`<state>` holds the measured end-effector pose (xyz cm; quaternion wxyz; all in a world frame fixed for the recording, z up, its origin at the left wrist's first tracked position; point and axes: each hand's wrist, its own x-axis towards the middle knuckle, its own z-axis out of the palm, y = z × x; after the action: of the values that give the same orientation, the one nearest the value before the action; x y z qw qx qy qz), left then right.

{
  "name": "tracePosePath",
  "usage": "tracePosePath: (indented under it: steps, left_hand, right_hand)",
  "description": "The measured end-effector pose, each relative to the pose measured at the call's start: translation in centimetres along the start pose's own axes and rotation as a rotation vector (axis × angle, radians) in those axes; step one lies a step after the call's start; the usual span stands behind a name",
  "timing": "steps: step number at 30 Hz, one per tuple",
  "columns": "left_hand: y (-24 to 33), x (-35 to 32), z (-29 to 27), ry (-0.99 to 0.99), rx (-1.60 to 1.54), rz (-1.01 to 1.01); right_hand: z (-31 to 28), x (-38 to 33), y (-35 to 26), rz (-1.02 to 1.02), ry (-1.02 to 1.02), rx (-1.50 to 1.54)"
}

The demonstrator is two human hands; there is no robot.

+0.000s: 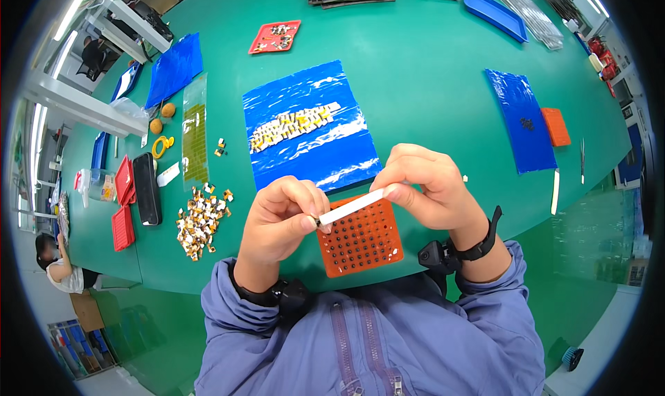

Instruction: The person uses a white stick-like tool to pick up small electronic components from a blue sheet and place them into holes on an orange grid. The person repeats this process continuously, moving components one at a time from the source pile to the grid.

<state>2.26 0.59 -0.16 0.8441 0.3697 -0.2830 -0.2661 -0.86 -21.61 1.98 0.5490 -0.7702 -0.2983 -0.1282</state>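
Note:
A flat white strip (355,206) spans the space between my hands, above an orange perforated tray (360,269). Its upper right end is pinched between the thumb and fingers of my right hand (426,188). My left hand (282,214) is closed at the strip's lower left end, with a tiny dark and gold piece (317,222) at its fingertips. Whether that piece touches the strip I cannot tell. Rows of small black parts (353,247) sit in the tray's holes. Fingers and strip hide the tray's upper left part.
Beyond the tray lies a blue sheet (305,167) bearing rows of small white and yellow pieces (294,127). A heap of similar pieces (201,223) is at left, beside a black case (147,188). Another blue sheet (516,119), an orange tray (555,126) and tweezers (582,162) lie at right.

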Motion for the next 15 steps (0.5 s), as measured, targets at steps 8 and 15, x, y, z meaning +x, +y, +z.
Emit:
tracePosePath:
  steps: [8, 15]
  left_hand:
    - [0.03, 0.05, -0.05, 0.024, 0.025, 0.007]
    - [0.2, 0.01, 0.01, 0.152, 0.122, 0.028]
  right_hand:
    - [0.27, -0.04, 0.03, 0.024, 0.05, 0.03]
    - [0.21, -0.4, -0.18, 0.182, 0.073, 0.044]
